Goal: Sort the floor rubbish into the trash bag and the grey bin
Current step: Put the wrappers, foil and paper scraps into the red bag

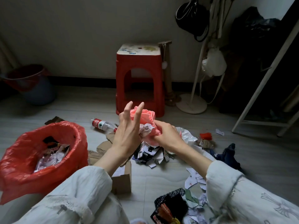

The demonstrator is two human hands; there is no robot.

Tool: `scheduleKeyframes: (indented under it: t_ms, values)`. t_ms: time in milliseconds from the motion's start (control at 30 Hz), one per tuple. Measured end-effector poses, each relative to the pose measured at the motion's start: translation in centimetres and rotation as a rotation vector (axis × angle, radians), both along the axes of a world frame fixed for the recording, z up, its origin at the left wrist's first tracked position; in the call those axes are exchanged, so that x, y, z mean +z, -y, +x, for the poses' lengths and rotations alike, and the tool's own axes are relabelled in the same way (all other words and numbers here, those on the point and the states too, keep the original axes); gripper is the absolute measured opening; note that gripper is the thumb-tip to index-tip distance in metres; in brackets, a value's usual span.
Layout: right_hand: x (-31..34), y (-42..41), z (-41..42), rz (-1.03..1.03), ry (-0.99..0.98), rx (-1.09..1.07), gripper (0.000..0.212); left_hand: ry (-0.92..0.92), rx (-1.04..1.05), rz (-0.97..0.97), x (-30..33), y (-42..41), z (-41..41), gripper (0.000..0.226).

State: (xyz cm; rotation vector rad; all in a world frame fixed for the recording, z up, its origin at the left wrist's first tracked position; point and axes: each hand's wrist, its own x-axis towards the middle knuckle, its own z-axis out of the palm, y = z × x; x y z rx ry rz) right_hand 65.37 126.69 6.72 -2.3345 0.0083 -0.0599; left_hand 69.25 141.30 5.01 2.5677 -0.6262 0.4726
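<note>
Right hand [166,135] gripped a crumpled pink plastic bag [146,118] bundled with printed paper scraps, held up between both hands. Left hand [127,128] was open, fingers spread and straight, palm against the bundle's left side. Left of and below the left hand sat the red trash bag [76,152], mouth open, foil wrappers inside. Plastic bottle [103,125] lay on the floor just left of the left hand. Torn paper and wrappers [150,154] lay under both hands. A bucket lined in red [30,83] stood far left, near the wall.

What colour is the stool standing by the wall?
The stool is red, with a pale, flower-patterned seat on top, as the head view shows.
</note>
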Motion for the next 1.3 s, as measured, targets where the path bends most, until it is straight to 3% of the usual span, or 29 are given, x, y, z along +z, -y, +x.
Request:
scheduleKeyframes:
  t_ms: [133, 233, 333, 433, 533, 700, 833, 933, 1000, 1100, 1200, 1300]
  values:
    - [-0.6, 1.0, 0.3, -0.234, 0.145, -0.026, 0.011, -0.13, 0.009, 0.15, 0.4, 0.2, -0.4, 0.107]
    - [-0.6, 2.6, 0.3, -0.459, 0.322, -0.017, 0.021, -0.175, -0.018, 0.252, 0.8, 0.0, -0.4, 0.118]
    - [-0.6, 3.1, 0.1, -0.462, 0.461, 0.008, 0.025, -0.107, -0.037, 0.241, 1.0, 0.3, -0.4, 0.119]
    - [-0.3, 2.6, -0.1, -0.31, 0.52, -0.057, 0.027, -0.039, -0.036, 0.18, 1.2, 1.4, -0.4, 0.093]
    - [0.1, 2.3, -0.1, -0.216, 0.344, -0.193, 0.034, -0.067, 0.078, 0.176, 2.0, 2.2, -0.9, 0.059]
    - [0.4, 1.8, 0.2, -0.368, 0.161, -0.345, 0.029, -0.028, 0.191, 0.061, 1.9, 3.0, -0.8, 0.026]
    - [0.2, 1.1, 0.6, 0.283, 0.082, -0.272, 0.028, -0.043, 0.271, -0.071, 2.1, 3.4, -0.8, 0.023]
    - [0.5, 1.1, 1.2, 0.584, 0.017, -0.307, 0.026, -0.063, 0.207, -0.213, 2.0, 4.0, -1.1, 0.022]
    - [0.9, 1.4, 1.4, 0.626, 0.01, -0.337, 0.025, -0.097, 0.105, -0.28, 1.7, 4.5, -1.3, 0.023]
    - [0.7, 1.8, 1.3, 0.617, -0.042, -0.347, 0.048, -0.147, 0.0, -0.305, 1.1, 4.5, -1.4, 0.037]
    - [0.9, 2.1, 1.2, 0.674, -0.092, -0.31, 0.057, -0.201, -0.026, -0.282, 1.0, 3.9, -1.2, 0.062]
    - [1.2, 1.9, 1.0, 0.721, -0.15, -0.212, 0.06, -0.215, -0.014, -0.289, 0.9, 3.1, -0.7, 0.067]
